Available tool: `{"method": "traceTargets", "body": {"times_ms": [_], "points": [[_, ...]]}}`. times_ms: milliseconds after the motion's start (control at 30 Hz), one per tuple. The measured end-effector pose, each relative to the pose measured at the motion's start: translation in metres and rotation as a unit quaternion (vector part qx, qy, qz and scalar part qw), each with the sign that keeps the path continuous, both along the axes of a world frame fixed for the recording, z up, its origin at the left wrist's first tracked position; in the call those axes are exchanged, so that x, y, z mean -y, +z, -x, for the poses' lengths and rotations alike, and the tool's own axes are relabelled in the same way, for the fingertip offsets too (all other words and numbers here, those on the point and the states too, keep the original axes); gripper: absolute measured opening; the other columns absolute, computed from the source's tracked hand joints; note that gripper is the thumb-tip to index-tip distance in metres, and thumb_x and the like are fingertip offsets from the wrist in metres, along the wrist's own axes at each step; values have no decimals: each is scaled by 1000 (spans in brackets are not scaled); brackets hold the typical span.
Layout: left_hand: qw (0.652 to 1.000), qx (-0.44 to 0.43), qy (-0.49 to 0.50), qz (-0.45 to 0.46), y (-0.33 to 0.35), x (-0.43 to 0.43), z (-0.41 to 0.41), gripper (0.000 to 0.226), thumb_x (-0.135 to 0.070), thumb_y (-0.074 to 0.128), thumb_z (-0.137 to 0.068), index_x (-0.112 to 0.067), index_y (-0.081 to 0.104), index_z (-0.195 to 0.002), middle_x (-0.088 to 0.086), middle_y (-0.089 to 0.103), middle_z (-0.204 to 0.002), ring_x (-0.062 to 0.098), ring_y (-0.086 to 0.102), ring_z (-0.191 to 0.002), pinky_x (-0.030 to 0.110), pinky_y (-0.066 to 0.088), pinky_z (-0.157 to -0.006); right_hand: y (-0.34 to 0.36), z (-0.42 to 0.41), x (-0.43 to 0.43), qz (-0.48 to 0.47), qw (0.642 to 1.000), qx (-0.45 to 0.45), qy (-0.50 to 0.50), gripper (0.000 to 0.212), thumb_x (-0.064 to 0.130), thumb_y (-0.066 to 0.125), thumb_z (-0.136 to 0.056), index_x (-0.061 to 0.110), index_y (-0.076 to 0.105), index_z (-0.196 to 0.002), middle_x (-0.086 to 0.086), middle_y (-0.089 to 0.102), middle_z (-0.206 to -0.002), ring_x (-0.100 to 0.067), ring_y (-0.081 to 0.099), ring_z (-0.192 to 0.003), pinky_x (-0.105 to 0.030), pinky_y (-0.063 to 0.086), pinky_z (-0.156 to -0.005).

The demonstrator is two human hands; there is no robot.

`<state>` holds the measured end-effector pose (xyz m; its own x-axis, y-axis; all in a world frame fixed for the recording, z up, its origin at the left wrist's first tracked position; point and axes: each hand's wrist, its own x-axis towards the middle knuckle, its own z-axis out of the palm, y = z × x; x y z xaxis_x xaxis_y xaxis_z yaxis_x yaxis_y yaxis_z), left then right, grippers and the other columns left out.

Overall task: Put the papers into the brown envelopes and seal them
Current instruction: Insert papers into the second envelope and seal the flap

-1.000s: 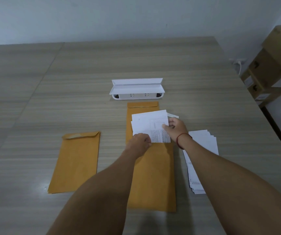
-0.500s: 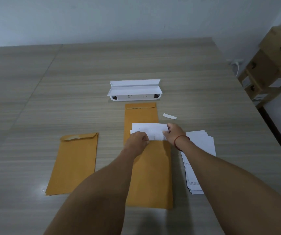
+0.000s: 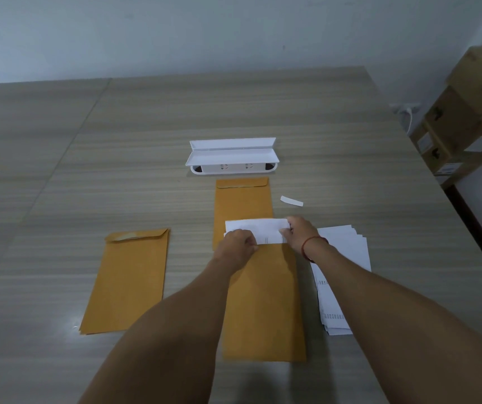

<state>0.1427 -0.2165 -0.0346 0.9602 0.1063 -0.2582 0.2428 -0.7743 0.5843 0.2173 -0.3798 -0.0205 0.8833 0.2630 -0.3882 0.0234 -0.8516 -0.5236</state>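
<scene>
One brown envelope [image 3: 263,301], near-to-far, mouth farthest

- The counter [image 3: 350,141], grey with a wood grain, carried everything in front of me.
- A white socket box [image 3: 232,166] sat toward the far side, its lid flipped open.
- Just nearer lay the far envelope [image 3: 242,205], flap end away from me.
- The near envelope [image 3: 263,301] overlapped its near end, with white sheets [image 3: 263,228] sticking out of its mouth.
- Well apart to my left lay the left envelope pile [image 3: 129,284].
- A fanned paper stack [image 3: 344,252] lay on my right, beside the near envelope.
- A small white strip [image 3: 291,200] lay right of the far envelope.
</scene>
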Motion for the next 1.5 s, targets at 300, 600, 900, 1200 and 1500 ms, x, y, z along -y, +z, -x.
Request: {"method": "traceTargets", "body": {"times_ms": [300,600,900,1200,1500], "points": [[1000,6,7,-20,-3,4,5,7,-19,60,-90,-13,63,-88,2,65,-97,22,57,-95,36,48,-83,1,3,2,-39,997,-60,6,31,30,46,-93,19,55,-120,-6,61,-115,-29,57,-108,-48,48,-95],[1000,11,10,-22,-5,7,10,8,-17,61,-89,-11,65,-90,4,65,-99,23,58,-97,37,48,-85,-1,7,5,70,994,-42,72,35,25,46,-98,16,54,-131,-12,59,-128,-33,52,-120,-41,43,-100],[998,25,-1,-55,0,12,6,11,-20,59,-90,-12,66,-94,2,67,-102,22,59,-99,33,39,-90,3,4,0,72,992,4,102,31,32,40,-99,24,54,-126,-5,63,-119,-29,51,-116,-36,33,-97],[997,43,4,-71,1,12,6,12,-22,60,-90,-12,66,-93,1,68,-101,20,59,-98,30,38,-85,8,-3,0,36,996,5,87,24,18,43,-100,24,65,-108,0,66,-114,-22,55,-112,-36,32,-104],[996,65,-12,-60,-6,20,7,13,-17,63,-88,-7,69,-94,8,62,-106,25,54,-105,29,39,-87,12,2,8,99,980,-36,166,27,16,47,-98,20,65,-118,-3,64,-119,-24,53,-116,-40,29,-109]]}}
